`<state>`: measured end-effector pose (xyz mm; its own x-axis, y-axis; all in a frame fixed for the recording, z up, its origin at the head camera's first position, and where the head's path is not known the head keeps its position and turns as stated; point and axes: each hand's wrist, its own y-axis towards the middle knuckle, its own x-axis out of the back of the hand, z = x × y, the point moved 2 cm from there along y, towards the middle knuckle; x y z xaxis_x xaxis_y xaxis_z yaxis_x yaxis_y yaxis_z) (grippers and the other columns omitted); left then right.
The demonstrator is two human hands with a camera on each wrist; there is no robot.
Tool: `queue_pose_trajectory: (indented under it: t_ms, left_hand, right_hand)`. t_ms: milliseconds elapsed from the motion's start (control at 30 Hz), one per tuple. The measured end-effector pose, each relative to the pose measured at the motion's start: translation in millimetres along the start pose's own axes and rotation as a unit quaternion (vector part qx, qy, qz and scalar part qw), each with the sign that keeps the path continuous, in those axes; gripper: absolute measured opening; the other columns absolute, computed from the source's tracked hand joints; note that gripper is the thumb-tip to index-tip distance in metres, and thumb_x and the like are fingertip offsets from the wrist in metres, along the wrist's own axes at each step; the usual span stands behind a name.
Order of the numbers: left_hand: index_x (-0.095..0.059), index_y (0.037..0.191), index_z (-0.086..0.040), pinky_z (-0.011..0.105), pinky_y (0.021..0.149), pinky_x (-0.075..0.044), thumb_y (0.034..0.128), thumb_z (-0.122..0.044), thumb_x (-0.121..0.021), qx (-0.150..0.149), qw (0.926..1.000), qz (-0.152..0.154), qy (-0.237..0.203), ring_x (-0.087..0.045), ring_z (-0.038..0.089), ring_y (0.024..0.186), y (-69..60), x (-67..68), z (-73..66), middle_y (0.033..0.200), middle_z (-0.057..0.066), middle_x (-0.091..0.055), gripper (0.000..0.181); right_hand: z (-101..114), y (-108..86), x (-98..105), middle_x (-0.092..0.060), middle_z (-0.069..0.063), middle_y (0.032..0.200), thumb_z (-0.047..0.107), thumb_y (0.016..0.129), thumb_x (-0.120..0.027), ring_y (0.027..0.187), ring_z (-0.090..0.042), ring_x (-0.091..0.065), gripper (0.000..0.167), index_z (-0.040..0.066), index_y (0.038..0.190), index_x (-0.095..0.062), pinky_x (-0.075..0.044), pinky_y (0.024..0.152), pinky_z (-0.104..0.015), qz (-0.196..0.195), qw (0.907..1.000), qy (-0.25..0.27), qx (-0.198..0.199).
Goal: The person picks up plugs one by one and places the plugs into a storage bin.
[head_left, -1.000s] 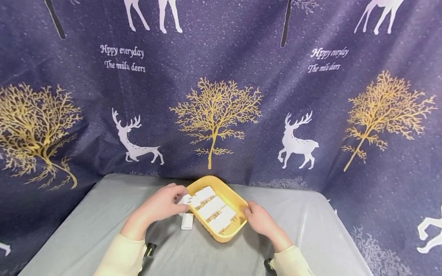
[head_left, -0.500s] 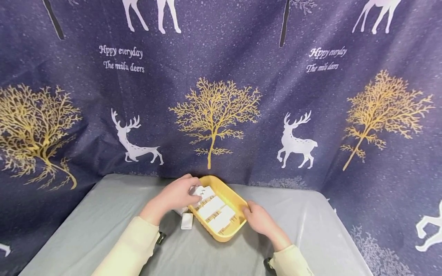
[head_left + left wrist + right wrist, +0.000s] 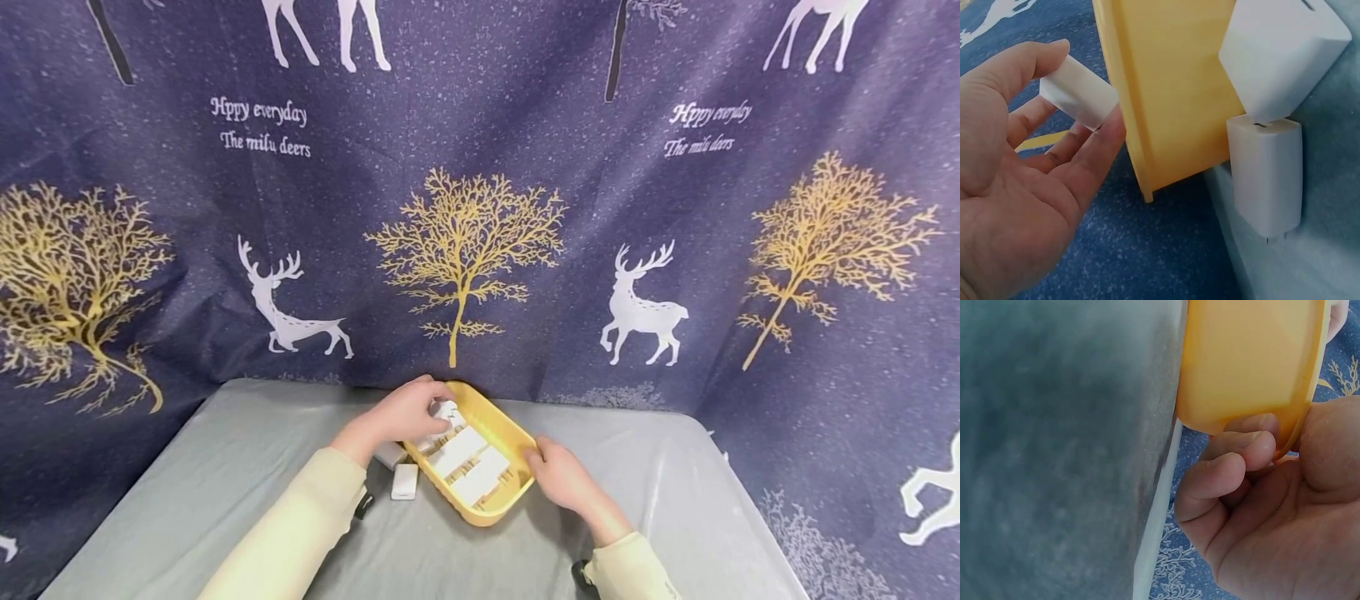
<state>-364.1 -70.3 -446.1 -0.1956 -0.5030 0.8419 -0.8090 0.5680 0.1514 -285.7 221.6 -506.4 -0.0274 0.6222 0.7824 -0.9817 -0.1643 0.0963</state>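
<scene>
My left hand (image 3: 408, 410) pinches a white charger plug (image 3: 1079, 92) between thumb and fingers, above the far left end of a yellow plastic basket (image 3: 483, 518). Several more white plugs (image 3: 483, 477) lie in a row inside the basket, their metal prongs pointing towards its right side. With thumb and curled fingers, my right hand (image 3: 566, 475) grips the basket's right rim. On the grey cloth beside the basket's left side sit two other white plugs; the nearer plug (image 3: 405, 482) is fully visible, and the left arm partly covers the farther plug (image 3: 390, 454).
A grey cloth (image 3: 675, 517) covers the table. Behind it hangs a dark blue curtain (image 3: 555, 333) printed with deer and golden trees, close to the basket's far end.
My left hand has carried the plug from outside the basket's left rim rightward and away, over its far end. The right hand keeps its hold on the rim, and the basket stays put.
</scene>
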Motion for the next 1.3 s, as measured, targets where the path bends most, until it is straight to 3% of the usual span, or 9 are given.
queue_pose_trajectory:
  t_ms: [467, 767, 833, 900, 1000, 1100, 1167, 1267, 1300]
  left_hand:
    - [-0.074, 0.119, -0.009, 0.04, 0.086, -0.049, 0.0901, -0.015, -0.089, 0.02, 0.9986, 0.038, 0.032, -0.053, 0.018, 0.091, 29.3, -17.0, 1.5, 0.098, -0.001, -0.059, 0.033]
    - [-0.064, 0.11, -0.01, 0.043, 0.084, -0.05, 0.0899, -0.015, -0.086, 0.023, 0.9995, 0.023, -0.004, -0.055, 0.022, 0.088, 40.2, -23.1, -1.4, 0.101, 0.005, -0.058, 0.03]
    - [-0.061, 0.11, -0.011, 0.042, 0.083, -0.049, 0.0908, -0.023, -0.086, 0.0, 1.0, 0.0, -0.006, -0.054, 0.022, 0.089, 47.8, -35.5, 15.9, 0.102, 0.005, -0.056, 0.033]
    - [-0.059, 0.108, -0.012, 0.041, 0.081, -0.049, 0.0897, -0.026, -0.086, -0.003, 0.9999, -0.014, -0.003, -0.053, 0.022, 0.088, 52.7, -42.1, 22.2, 0.101, 0.006, -0.055, 0.035]
    - [-0.057, 0.107, -0.013, 0.042, 0.082, -0.049, 0.0907, -0.028, -0.087, 0.008, 0.9998, -0.019, -0.001, -0.052, 0.024, 0.091, 58.1, -46.7, 23.7, 0.102, 0.008, -0.053, 0.037]
    - [-0.056, 0.105, -0.012, 0.047, 0.084, -0.049, 0.0905, -0.024, -0.089, 0.042, 0.999, -0.009, -0.007, -0.053, 0.026, 0.092, 56.4, -39.4, 7.0, 0.102, 0.009, -0.053, 0.038]
    - [-0.055, 0.105, -0.012, 0.046, 0.083, -0.049, 0.0916, -0.024, -0.09, 0.044, 0.999, -0.008, -0.009, -0.052, 0.026, 0.092, 59.6, -43.9, 11.6, 0.102, 0.009, -0.052, 0.039]
    - [-0.053, 0.104, -0.013, 0.043, 0.078, -0.048, 0.0903, -0.026, -0.092, 0.016, 0.9994, -0.031, 0.01, -0.049, 0.024, 0.09, 69.4, -64.0, 36.2, 0.099, 0.007, -0.049, 0.042]
    - [-0.053, 0.103, -0.014, 0.043, 0.078, -0.049, 0.0893, -0.026, -0.093, 0.009, 0.9992, -0.037, 0.016, -0.049, 0.023, 0.089, 70.4, -66.4, 38.2, 0.098, 0.006, -0.049, 0.043]
  right_hand:
    - [0, -1.9, 0, -0.052, 0.0, 0.075, 0.016, 0.113, -0.057, 0.071, -0.019, -0.054, 0.016, 0.011, 0.098, -0.061, -0.05, 0.071, -0.044, -0.003, 1.0, -0.005, 0.005]
    - [1, -0.5, 2, -0.054, 0.0, 0.076, 0.018, 0.113, -0.057, 0.072, -0.018, -0.054, 0.016, 0.01, 0.101, -0.063, -0.051, 0.071, -0.043, -0.004, 1.0, 0.001, 0.005]
    - [1, -0.1, 2, -0.055, 0.0, 0.077, 0.019, 0.113, -0.057, 0.072, -0.018, -0.055, 0.016, 0.01, 0.102, -0.064, -0.051, 0.072, -0.044, -0.005, 1.0, -0.001, 0.008]
    - [1, 0.1, 1, -0.055, 0.001, 0.077, 0.019, 0.113, -0.057, 0.073, -0.018, -0.055, 0.016, 0.01, 0.103, -0.064, -0.052, 0.073, -0.044, -0.006, 0.9999, -0.005, 0.009]
    - [0, -0.3, 1, -0.055, 0.0, 0.078, 0.019, 0.113, -0.057, 0.074, -0.018, -0.055, 0.015, 0.009, 0.104, -0.065, -0.052, 0.073, -0.044, -0.006, 0.9999, -0.004, 0.008]
    - [0, -0.5, 1, -0.055, 0.0, 0.078, 0.018, 0.113, -0.057, 0.074, -0.019, -0.055, 0.015, 0.009, 0.104, -0.064, -0.052, 0.073, -0.045, -0.006, 1.0, -0.003, 0.003]
    - [-1, -0.4, 1, -0.055, 0.0, 0.078, 0.018, 0.113, -0.057, 0.074, -0.019, -0.055, 0.015, 0.009, 0.103, -0.064, -0.052, 0.073, -0.045, -0.006, 1.0, -0.004, 0.004]
    - [-1, 0.1, 0, -0.055, 0.0, 0.078, 0.017, 0.113, -0.057, 0.075, -0.019, -0.056, 0.014, 0.009, 0.103, -0.064, -0.052, 0.074, -0.044, -0.003, 1.0, -0.005, 0.001]
    - [-1, 0.3, -1, -0.055, 0.0, 0.078, 0.017, 0.113, -0.057, 0.075, -0.019, -0.056, 0.014, 0.009, 0.104, -0.064, -0.052, 0.074, -0.044, -0.002, 1.0, -0.005, 0.001]
